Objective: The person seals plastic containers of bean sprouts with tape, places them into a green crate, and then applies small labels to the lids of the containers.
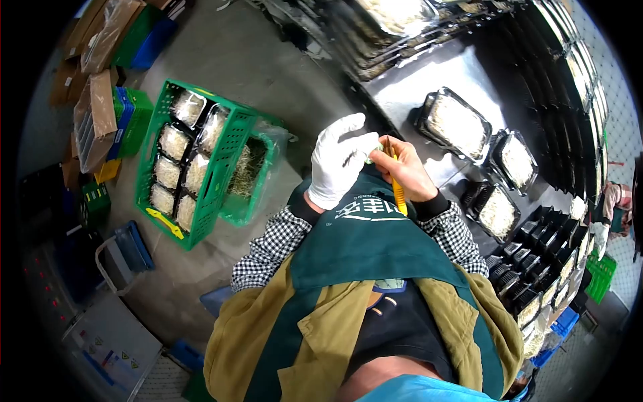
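Observation:
My left hand point(335, 161), in a white glove, is raised in front of the apron with its fingertips meeting those of my right hand. Its fingers are pinched at a small pale green-white bit point(370, 159), too small to name. My bare right hand point(407, 171) is closed around a slim yellow-handled tool point(399, 195), whose dark narrow end points up between the fingers; its exact kind is not clear. Just right of the hands, black trays of pale, thin-stemmed mushrooms point(457, 126) lie on a metal table point(429, 74).
To the left, a green crate point(228, 157) holds several packed trays. Beside it stands a green bin point(234, 213) with a plastic liner and stem scraps. Stacked black trays point(529, 258) line the right side. Another person's gloved hand point(598, 240) shows at the far right.

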Demonstrator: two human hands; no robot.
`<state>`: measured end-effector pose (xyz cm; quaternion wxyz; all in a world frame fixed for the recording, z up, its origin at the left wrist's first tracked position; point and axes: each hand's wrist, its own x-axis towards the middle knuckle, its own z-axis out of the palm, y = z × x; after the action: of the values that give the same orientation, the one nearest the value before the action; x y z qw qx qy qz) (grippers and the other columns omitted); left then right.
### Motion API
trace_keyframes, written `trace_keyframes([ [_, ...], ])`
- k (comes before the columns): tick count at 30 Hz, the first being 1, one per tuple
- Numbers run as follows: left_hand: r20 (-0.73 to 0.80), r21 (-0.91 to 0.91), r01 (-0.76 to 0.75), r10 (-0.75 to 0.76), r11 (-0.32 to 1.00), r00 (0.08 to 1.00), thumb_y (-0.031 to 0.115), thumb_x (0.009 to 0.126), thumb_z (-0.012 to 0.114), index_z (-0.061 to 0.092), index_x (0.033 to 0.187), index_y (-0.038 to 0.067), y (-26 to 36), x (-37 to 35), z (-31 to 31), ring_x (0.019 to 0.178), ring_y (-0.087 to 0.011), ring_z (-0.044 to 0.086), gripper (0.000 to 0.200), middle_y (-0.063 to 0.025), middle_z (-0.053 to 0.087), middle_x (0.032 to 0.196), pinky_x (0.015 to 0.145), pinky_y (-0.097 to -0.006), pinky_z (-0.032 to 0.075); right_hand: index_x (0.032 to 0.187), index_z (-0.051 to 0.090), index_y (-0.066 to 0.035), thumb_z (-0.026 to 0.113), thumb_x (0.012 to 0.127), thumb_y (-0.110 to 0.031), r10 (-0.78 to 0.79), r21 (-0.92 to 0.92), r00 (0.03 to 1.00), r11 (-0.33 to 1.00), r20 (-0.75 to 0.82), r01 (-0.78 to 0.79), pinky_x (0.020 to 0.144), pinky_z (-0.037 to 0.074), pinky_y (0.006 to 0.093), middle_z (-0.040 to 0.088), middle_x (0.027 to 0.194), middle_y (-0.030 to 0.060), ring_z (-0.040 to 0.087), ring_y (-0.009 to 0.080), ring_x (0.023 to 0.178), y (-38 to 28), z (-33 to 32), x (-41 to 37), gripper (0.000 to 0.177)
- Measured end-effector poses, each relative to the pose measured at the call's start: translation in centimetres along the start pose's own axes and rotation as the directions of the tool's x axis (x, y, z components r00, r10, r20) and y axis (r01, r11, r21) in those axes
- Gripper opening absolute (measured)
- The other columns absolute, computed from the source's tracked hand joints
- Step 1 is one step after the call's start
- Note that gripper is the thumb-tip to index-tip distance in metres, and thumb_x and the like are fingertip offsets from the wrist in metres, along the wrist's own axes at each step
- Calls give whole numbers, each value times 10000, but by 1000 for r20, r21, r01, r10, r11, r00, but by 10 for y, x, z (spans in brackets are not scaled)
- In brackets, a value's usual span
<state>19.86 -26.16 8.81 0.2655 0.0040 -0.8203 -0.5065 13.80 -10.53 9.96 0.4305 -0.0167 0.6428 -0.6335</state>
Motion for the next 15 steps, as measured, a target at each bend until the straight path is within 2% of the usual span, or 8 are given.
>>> trace_keyframes([
  [2,-49,266,-202,222,943,974,48,750,707,732,942,118,1,-5,-34,976,-260,605,205,-94,635,1087,860,-366,479,945,609,-37,619,863,-169,-36,151,999,988,-32,40,477,346,198,534,684,-43,437,32,527,9,41,5,156],
  [4,-125,313,-199,248,929,961,56,728,696,742,963,120,-5,-14,-64,999,-275,589,248,-99,625,1110,881,-359,461,930,612,-39,600,864,-112,-102,224,994,968,-45,109,474,341,196,558,700,-40,447,26,542,14,76,10,100],
  [7,-253,-305,272,-353,913,901,31,807,649,733,992,66,-22,-23,-94,1041,-214,583,207,-95,614,1168,885,-320,482,917,609,-5,639,845,-103,-337,-27,921,941,-196,338,506,386,219,575,696,-21,491,45,575,14,130,22,125],
  [9,149,-731,557,-704,395,695,30,888,596,656,1138,5,-21,-25,-123,1046,-150,579,258,-82,595,1210,876,-272,496,925,604,12,660,817,-85,-548,-395,796,811,-257,431,546,434,265,570,658,54,516,97,580,15,154,26,156],
  [10,273,-790,567,-693,234,667,47,898,590,557,1267,4,-28,-29,-133,1053,-145,581,373,-77,578,1242,855,-249,500,950,608,-4,652,791,-56,-608,-492,761,746,-228,449,549,437,276,555,661,101,514,137,567,7,162,24,173],
  [12,370,-549,572,-437,609,820,149,933,560,510,1316,41,-50,-38,-145,1064,-156,580,401,-66,569,1249,851,-281,506,970,616,-12,646,765,-35,-628,-519,765,705,-140,484,551,439,282,547,665,103,518,172,568,7,167,29,208],
  [14,758,-643,675,-426,-361,494,241,957,518,497,1318,60,-100,-60,-146,1073,-178,575,404,-66,572,1232,862,-327,505,993,626,-30,657,757,-40,-578,-543,813,662,68,517,549,436,292,517,653,82,509,173,566,-9,170,25,238],
  [15,778,-620,714,-373,-326,505,295,974,469,484,1322,79,-113,-70,-146,1081,-197,568,410,-66,571,1223,880,-366,498,995,627,-30,675,771,-67,-565,-523,814,657,137,544,548,435,291,516,649,78,509,163,569,-18,172,25,232],
])
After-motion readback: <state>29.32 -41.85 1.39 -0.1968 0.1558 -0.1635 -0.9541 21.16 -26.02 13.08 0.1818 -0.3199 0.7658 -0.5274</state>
